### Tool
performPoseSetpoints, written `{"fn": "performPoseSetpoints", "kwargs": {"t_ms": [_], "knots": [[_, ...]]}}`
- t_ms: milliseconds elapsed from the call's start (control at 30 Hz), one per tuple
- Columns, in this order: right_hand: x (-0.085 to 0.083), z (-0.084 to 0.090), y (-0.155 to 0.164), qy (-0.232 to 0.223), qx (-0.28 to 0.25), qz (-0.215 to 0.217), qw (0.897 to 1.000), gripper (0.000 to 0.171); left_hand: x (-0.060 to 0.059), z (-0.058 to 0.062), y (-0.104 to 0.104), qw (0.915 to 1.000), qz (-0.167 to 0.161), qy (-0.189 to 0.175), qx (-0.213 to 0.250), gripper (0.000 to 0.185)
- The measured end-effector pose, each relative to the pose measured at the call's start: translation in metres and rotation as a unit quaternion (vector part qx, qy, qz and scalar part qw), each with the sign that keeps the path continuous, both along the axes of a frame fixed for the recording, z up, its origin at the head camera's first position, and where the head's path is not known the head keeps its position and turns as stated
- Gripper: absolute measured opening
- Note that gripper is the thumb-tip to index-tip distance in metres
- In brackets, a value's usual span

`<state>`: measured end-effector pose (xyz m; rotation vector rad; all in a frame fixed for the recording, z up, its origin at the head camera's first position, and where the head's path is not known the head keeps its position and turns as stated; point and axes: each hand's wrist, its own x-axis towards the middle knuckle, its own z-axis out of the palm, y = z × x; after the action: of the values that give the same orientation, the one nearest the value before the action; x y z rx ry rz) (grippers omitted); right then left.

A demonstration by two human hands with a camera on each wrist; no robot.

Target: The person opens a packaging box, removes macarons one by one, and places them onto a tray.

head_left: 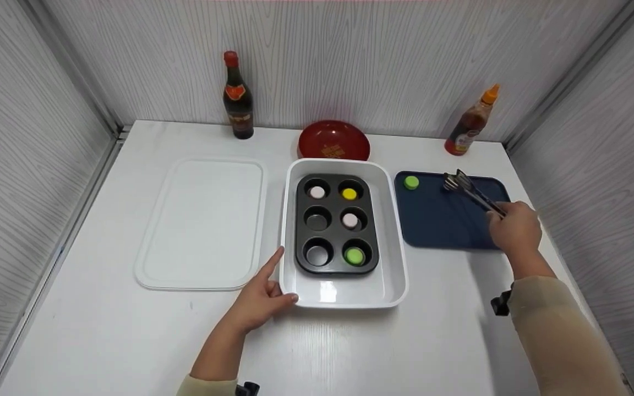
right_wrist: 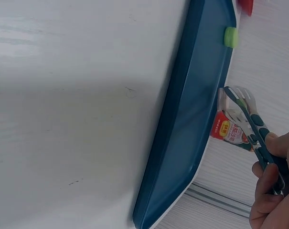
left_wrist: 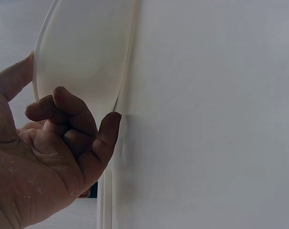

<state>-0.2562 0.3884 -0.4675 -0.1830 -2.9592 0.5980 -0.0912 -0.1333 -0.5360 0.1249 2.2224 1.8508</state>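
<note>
— Item nearest you?
— Your left hand (head_left: 256, 300), thumb and forefinger bracing the white dish (head_left: 394, 220) holding the muffin tin (head_left: 336, 223).
— Further back?
— Your right hand (head_left: 515, 228) pinches tongs (head_left: 471, 191) above the blue tray (head_left: 438, 220), green cap (head_left: 411, 182) at its far corner.

White table (head_left: 102, 330): two trays (head_left: 201, 220), dish (head_left: 344, 291), bowl (head_left: 333, 140), two bottles (head_left: 238, 99).

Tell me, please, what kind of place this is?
Probably a staged kitchen-style tabletop inside a panelled booth, not a real kitchen: a muffin tin sits in a white baking dish, with a dark sauce bottle by the wood-grain wall panels.
</note>
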Motion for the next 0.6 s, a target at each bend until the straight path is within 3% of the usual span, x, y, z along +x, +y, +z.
{"fn": "performPoseSetpoints", "kwargs": {"t_ms": [400, 600], "knots": [[-0.0017, -0.0042, -0.0047, -0.009, -0.012, -0.006, 1.000, 0.045, 0.0014, 0.0040, 0.0009, 0.9999, 0.006, -0.011, 0.004, 0.104], [-0.0014, -0.0051, -0.0087, 0.014, -0.030, -0.025, 0.999, 0.045, 0.0013, 0.0063, 0.0015, 0.9999, 0.007, -0.015, 0.004, 0.103]]}}
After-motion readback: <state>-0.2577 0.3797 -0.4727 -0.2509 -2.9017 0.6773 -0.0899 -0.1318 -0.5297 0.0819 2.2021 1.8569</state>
